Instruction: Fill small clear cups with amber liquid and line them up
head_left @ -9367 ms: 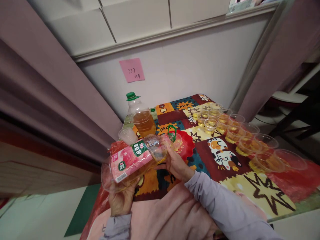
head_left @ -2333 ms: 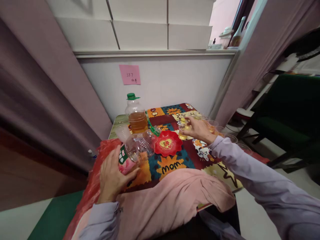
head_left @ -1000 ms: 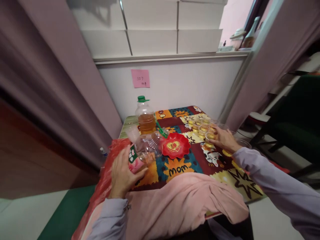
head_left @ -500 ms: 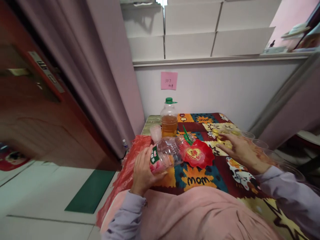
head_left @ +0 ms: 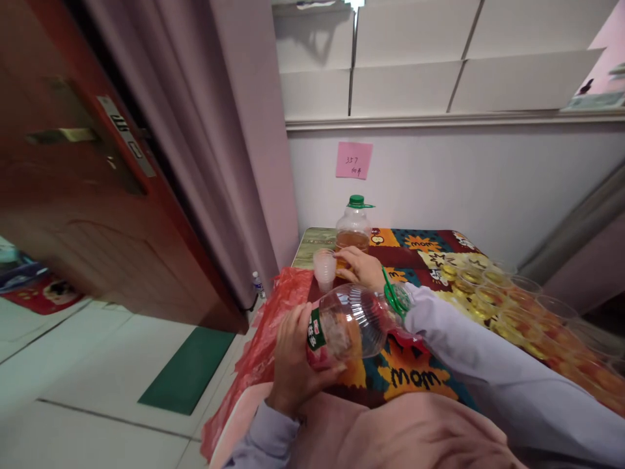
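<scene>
My left hand [head_left: 291,361] is closed around the labelled lower part of a large clear plastic bottle [head_left: 359,319]. That bottle leans on its side, its green-ringed neck pointing right, and it looks nearly drained. Across it reaches my right arm; my right hand [head_left: 364,266] has its fingers apart beside a stack of clear plastic cups [head_left: 324,268], fingertips at the stack's right edge. Whether they touch it I cannot tell. Behind that hand stands a green-capped jug [head_left: 352,225] of amber liquid. A red scalloped dish [head_left: 413,341] is mostly hidden under my right sleeve and the bottle neck.
Several filled plastic cups [head_left: 488,296] crowd the table's right side. A red plastic bag [head_left: 258,352] drapes over the left edge. A patterned cloth [head_left: 415,378] covers the table. The wall with a pink note [head_left: 354,160] rises behind; a wooden door [head_left: 161,228] stands left.
My right hand has moved left, from the filled cups to the cup stack. The left hand still holds the bottle. The view has turned slightly left.
</scene>
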`<state>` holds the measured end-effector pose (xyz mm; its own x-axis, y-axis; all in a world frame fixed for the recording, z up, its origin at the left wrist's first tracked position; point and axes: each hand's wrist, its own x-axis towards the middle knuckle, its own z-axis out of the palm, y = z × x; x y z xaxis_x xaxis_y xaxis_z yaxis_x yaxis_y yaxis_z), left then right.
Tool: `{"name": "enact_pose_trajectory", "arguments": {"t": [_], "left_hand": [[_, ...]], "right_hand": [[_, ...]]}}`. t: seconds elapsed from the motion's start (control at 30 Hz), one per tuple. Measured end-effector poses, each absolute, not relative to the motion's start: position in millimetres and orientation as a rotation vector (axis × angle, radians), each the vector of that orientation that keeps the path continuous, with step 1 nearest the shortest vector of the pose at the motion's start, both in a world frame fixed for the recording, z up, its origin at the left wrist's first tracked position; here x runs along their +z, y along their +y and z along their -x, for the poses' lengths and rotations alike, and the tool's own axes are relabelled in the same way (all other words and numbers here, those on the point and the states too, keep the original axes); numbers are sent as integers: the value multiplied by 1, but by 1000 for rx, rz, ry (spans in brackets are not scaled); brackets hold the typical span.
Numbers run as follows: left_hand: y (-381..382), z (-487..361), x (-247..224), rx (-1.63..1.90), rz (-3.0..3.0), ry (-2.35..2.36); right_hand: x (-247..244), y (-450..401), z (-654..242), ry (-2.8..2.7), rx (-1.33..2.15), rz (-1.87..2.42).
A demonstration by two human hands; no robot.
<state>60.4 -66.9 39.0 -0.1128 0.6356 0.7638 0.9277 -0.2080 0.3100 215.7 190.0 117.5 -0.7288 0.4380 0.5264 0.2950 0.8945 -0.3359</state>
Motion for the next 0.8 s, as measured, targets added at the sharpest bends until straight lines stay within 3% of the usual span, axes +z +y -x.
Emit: {"name": "enact_pose_trajectory", "arguments": {"t": [0.33,0.8], "left_hand": [[-77,-47,27,-1352,1801,-1674],[-79,-55,24,-1339,1787,-1709]], "right_hand": [[104,216,-182,-2668,138,495],[109,223,-182,-2570,267,502]]}}
